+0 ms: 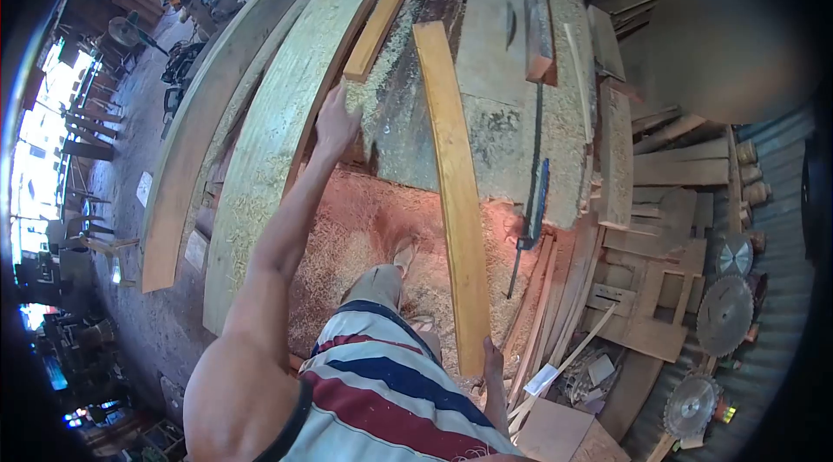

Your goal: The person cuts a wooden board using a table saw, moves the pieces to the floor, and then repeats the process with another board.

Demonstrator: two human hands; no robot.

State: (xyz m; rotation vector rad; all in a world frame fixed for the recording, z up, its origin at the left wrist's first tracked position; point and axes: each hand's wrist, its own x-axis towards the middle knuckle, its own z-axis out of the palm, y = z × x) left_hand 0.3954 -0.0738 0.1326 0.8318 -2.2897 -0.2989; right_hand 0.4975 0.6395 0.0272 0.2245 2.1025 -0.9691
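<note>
Hands apart: right hand (493,365) grips the near end of the plank (455,202), which runs lengthwise away across the counter (495,141); left hand (334,122), open and empty, reaches far ahead to its left.

On your right, grey toothed circular saw blades (724,314) lean against corrugated metal sheeting (781,202); a reddish sawdust heap (364,236) lies near you; pale wood offcuts (677,167) stack far right.

The right hand (493,358) shows only partly behind the plank (451,184) end; its grip cannot be told
</note>
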